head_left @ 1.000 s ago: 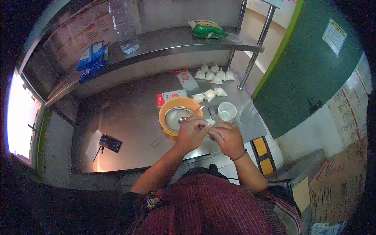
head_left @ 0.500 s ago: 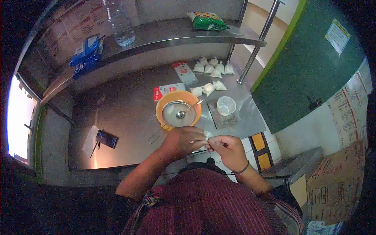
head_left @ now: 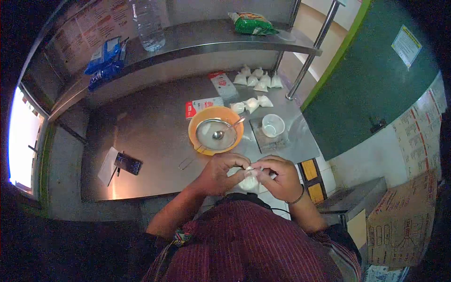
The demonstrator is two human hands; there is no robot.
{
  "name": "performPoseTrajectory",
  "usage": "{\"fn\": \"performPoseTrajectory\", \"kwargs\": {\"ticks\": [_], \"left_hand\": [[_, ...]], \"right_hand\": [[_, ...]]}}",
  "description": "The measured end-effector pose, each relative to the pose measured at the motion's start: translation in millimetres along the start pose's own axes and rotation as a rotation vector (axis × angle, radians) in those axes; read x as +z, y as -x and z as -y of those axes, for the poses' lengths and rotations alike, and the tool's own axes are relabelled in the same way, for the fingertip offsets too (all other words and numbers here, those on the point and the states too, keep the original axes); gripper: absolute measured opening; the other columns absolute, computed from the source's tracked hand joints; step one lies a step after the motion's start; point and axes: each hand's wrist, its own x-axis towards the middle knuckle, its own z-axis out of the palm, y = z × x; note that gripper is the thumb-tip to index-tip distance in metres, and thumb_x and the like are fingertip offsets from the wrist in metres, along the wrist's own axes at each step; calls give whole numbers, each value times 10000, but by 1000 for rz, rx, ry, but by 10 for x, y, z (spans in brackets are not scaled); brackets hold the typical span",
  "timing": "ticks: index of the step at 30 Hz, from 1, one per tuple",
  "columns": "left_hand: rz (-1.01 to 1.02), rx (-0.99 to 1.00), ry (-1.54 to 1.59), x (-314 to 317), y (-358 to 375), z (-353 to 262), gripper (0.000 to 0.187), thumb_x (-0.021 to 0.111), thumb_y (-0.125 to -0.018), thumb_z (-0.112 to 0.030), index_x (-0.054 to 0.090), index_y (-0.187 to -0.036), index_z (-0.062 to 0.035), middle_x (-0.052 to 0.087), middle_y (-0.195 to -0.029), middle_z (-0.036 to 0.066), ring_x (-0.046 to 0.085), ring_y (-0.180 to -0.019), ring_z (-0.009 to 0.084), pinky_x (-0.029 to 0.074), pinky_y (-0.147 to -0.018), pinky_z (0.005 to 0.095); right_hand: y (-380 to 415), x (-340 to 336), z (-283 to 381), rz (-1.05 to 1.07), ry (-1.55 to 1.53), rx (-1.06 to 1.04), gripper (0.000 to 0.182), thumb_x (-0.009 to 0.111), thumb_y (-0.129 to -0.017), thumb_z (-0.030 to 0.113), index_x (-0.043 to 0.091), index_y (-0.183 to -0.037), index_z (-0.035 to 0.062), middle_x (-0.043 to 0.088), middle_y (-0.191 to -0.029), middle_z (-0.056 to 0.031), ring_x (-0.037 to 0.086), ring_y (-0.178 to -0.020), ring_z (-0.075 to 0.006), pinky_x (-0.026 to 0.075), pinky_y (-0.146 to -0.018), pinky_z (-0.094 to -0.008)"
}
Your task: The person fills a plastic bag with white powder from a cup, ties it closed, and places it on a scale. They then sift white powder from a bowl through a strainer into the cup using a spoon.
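My left hand [head_left: 221, 174] and my right hand [head_left: 282, 179] meet in front of my body, near the table's front edge. Fingers of both pinch the gathered neck of a small clear bag of white powder [head_left: 249, 183], whose filled part hangs below them. Just beyond the left hand stands an orange bowl [head_left: 193, 123] with a metal sieve [head_left: 203, 137] resting in it. A spoon [head_left: 218, 135] lies in the sieve, over white powder. Past the right hand, a white plastic tub [head_left: 273, 126] sits on a flat, scale-like square plate [head_left: 263, 143].
Several tied bags of white powder [head_left: 252, 104] stand at the back right. Two red-and-white packets [head_left: 223, 85] lie behind the bowl. A phone [head_left: 128, 163] is on the left of the steel table [head_left: 155, 127]. Overhead, a shelf [head_left: 197, 43] carries a bottle [head_left: 150, 33] and packages.
Both hands have shifted their fingers about the bag's neck. More of the bag's filled body now shows beneath them. The view has moved slightly.
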Motion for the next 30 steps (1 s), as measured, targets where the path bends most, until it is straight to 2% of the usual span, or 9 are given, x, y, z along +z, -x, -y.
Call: {"fn": "performPoseTrajectory", "kwargs": {"ticks": [4, 6, 8, 12, 14, 18, 22, 27, 30], "left_hand": [[4, -58, 222, 64, 59, 89, 122, 704, -934, -74, 697, -1034, -5, 704, -1020, 57, 647, -903, 138, 521, -852, 312], [42, -254, 395, 85, 104, 75, 120, 668, -966, -62, 686, -1060, 10, 690, -1030, 38, 626, -924, 106, 521, -852, 307], [45, -296, 445, 157, 141, 131, 130, 665, -970, -70, 682, -1069, 11, 687, -1030, 33, 622, -931, 98, 521, -851, 301], [5, -310, 450, 237, 173, 101, 163, 653, -981, -99, 671, -1095, 16, 692, -1008, 30, 626, -933, 88, 525, -837, 287], [-11, -362, 373, 284, 182, 110, 159, 645, -984, -101, 672, -1087, 17, 697, -988, 30, 631, -917, 86, 529, -824, 281], [-125, -387, 152, 416, 199, 192, 152, 634, -984, -94, 696, -1071, 13, 717, -944, 41, 651, -859, 82, 541, -773, 275], [-107, -448, 301, 429, 223, 235, 166, 650, -972, -104, 721, -1066, 13, 736, -937, 64, 662, -841, 88, 545, -752, 281], [-79, -348, 79, 444, 300, 242, 193, 639, -982, -114, 727, -1075, 30, 751, -925, 84, 671, -828, 96, 546, -743, 289], [-79, -404, 165, 427, 298, 229, 206, 649, -975, -135, 727, -1078, 26, 750, -913, 88, 674, -808, 107, 547, -738, 294]], "right_hand": [[44, -1, -63, 39, -87, 104, 186, 751, -887, 143, 719, -1034, 33, 700, -863, -60, 632, -662, -121, 503, -612, -265], [85, 7, -139, 57, -178, 205, 176, 763, -881, 151, 718, -1010, 38, 687, -833, -29, 607, -649, -85, 485, -596, -248], [120, 27, -224, 130, -394, 302, 109, 739, -893, 36, 667, -972, 15, 619, -794, 35, 562, -681, -10, 467, -594, -190], [164, 44, -186, 138, -355, 303, 123, 753, -888, 38, 647, -948, 21, 616, -779, 49, 562, -679, -11, 463, -592, -184], [171, 70, -159, 108, -241, 366, 182, 803, -859, 181, 701, -935, 50, 640, -745, 31, 559, -653, -44, 483, -600, -236], [197, 158, -248, 31, -200, 349, 198, 810, -849, 192, 699, -913, 40, 655, -746, 10, 580, -655, -66, 503, -617, -250], [186, 127, -313, 88, -106, 402, 199, 809, -844, 193, 697, -885, 33, 665, -753, -7, 602, -668, -83, 513, -633, -261], [219, 138, -328, 132, -123, 392, 181, 788, -852, 182, 684, -855, 35, 669, -756, -31, 618, -676, -101, 516, -644, -266], [278, 230, -398, 110, -79, 360, 181, 782, -839, 171, 663, -846, 35, 670, -758, -57, 636, -692, -122, 522, -652, -278]]}}
